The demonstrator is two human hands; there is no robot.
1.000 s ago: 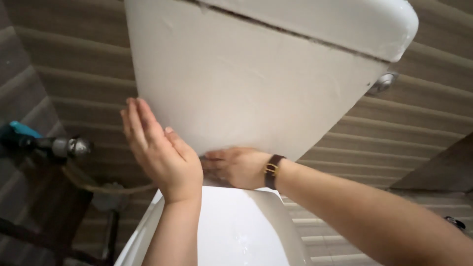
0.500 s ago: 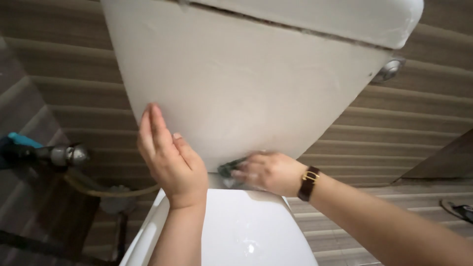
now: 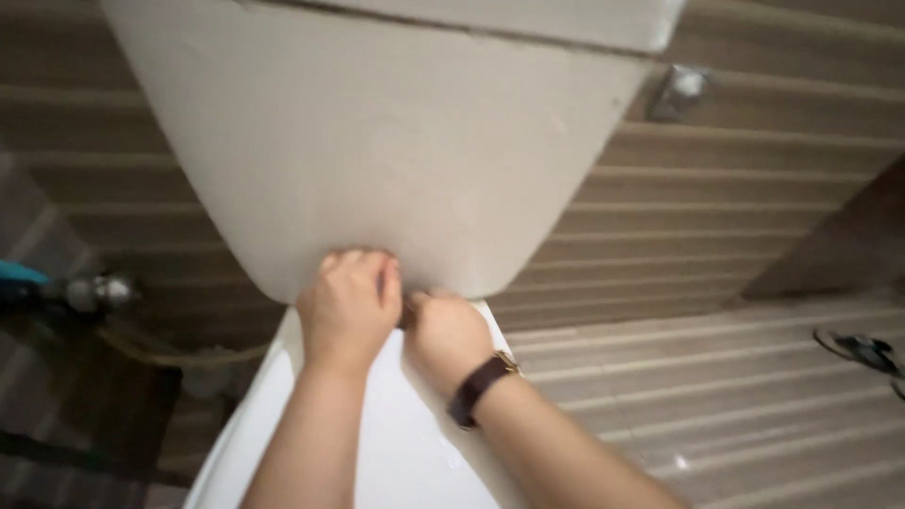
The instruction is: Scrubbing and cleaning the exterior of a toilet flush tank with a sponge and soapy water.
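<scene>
1. My left hand is curled, fingers pressed together against the bottom edge of the off-white ceramic toilet tank.
2. My right hand, wearing a brown strap watch, is bunched beside it; whether it holds anything, I cannot tell.
3. The tank stands above the white toilet lid.

Both forearms rise from the bottom edge toward the middle of the frame. The left hand sits just left of centre, back toward the camera, fingers curled forward and bunched. The right hand lies just beside it, lower and to the right, closed into a loose fist, knuckles nearly touching the left.
</scene>
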